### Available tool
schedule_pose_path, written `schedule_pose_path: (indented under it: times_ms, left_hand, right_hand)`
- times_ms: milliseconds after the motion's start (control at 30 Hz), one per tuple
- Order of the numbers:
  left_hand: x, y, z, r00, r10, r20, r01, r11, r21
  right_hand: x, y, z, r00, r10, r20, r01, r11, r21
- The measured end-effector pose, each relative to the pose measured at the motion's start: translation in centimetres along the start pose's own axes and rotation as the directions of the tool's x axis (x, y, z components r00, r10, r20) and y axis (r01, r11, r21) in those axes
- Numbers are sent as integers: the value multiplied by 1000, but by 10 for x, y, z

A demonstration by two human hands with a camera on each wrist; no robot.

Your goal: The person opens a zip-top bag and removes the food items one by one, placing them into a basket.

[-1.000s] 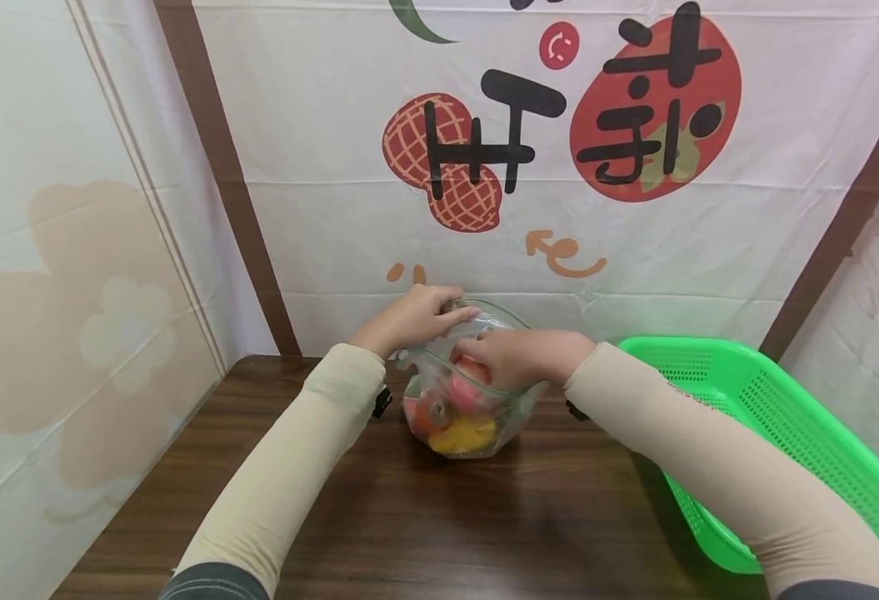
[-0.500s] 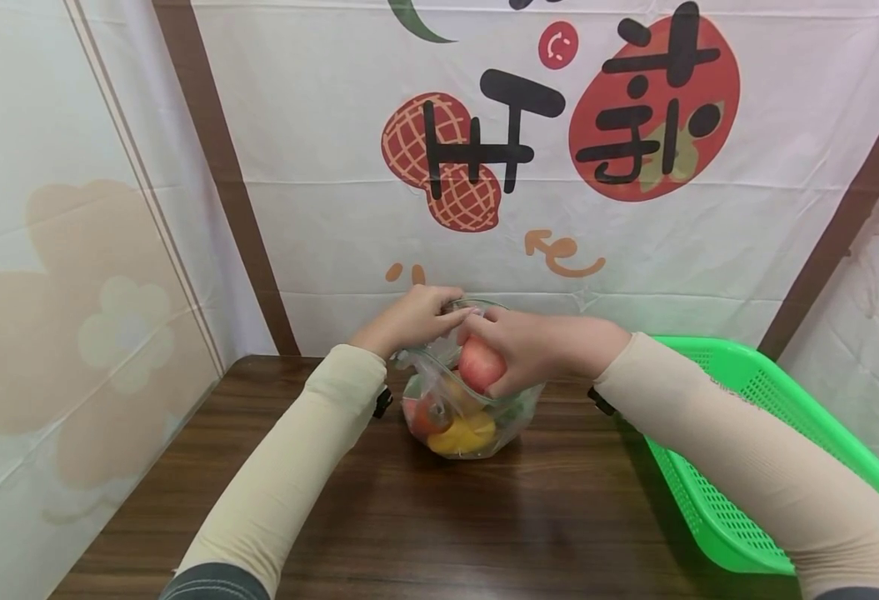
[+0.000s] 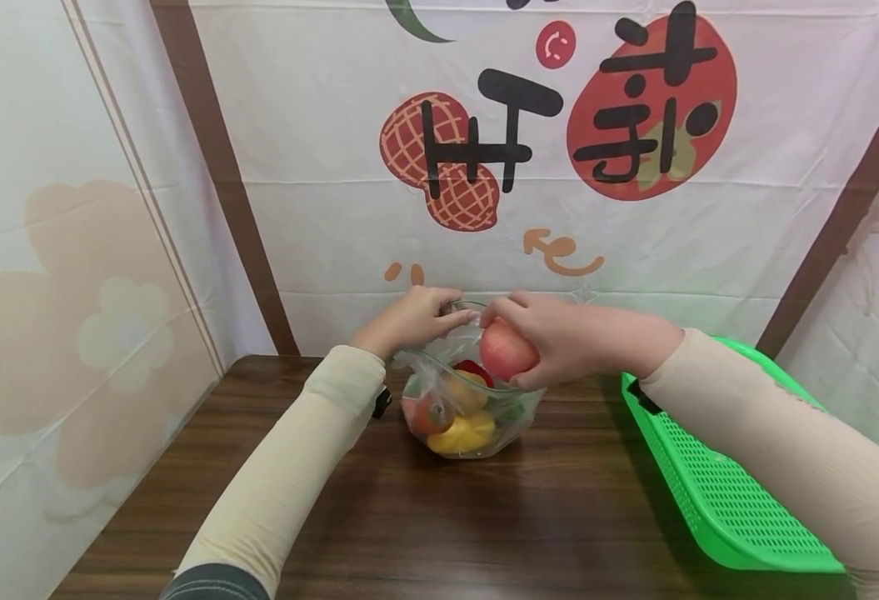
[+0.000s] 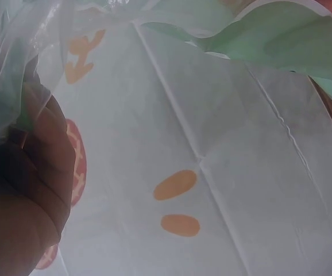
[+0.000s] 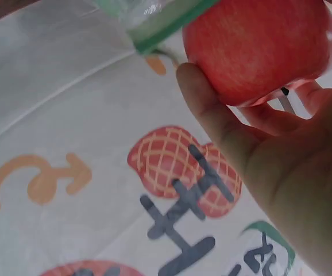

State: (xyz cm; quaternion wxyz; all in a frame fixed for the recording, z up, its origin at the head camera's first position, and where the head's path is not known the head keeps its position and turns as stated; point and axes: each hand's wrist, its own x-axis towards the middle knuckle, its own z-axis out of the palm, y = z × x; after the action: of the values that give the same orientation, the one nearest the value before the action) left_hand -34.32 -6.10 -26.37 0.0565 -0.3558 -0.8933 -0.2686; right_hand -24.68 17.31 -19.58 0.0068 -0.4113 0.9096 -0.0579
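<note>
In the head view my right hand (image 3: 559, 342) grips a pinkish-red apple (image 3: 506, 350) just over the right side of a clear zip bag's mouth. The right wrist view shows the apple (image 5: 258, 46) between thumb and fingers, beside the bag's green zip strip (image 5: 169, 29). My left hand (image 3: 412, 321) holds the bag's rim at the upper left, fingers bent over it. Standing on the table, the bag (image 3: 517, 412) contains a yellow piece (image 3: 463, 433), a reddish-orange round one (image 3: 430, 414), a tan round one (image 3: 467, 392) and something dark red behind.
A green perforated plastic basket (image 3: 746, 492) stands on the right of the brown wooden table (image 3: 379, 533), partly under my right forearm. Behind the bag hangs a white printed cloth (image 3: 319, 233). Another cloth panel (image 3: 72, 292) borders the left side.
My right hand has risen out of the bag with the apple and moved right. The dark red and tan pieces inside now show. My left hand has stayed on the rim.
</note>
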Motion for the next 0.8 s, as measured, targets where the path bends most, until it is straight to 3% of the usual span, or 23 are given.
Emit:
schedule_pose_path:
  times_ms: [133,333,567,800]
  left_hand:
    - [-2,-1,0,1000,-10,-1,10,1000,8]
    - [-4,-4,-1,1000,-2,-2,2,1000,10]
    - [-7,-6,-2,1000,-11,18,10,1000,5]
    - [-8,-7,-4,1000,-8,19,8,1000,2]
  right_hand:
    - [-21,3,-7,997,40,-70,-41,999,-5]
    - [-56,11,-9,990,41,-135,-49,997,-59]
    - [-93,40,12,983,13,-183,-30,995,-92]
    - [-130,67,34,980,119,-159,-126,992,-32]
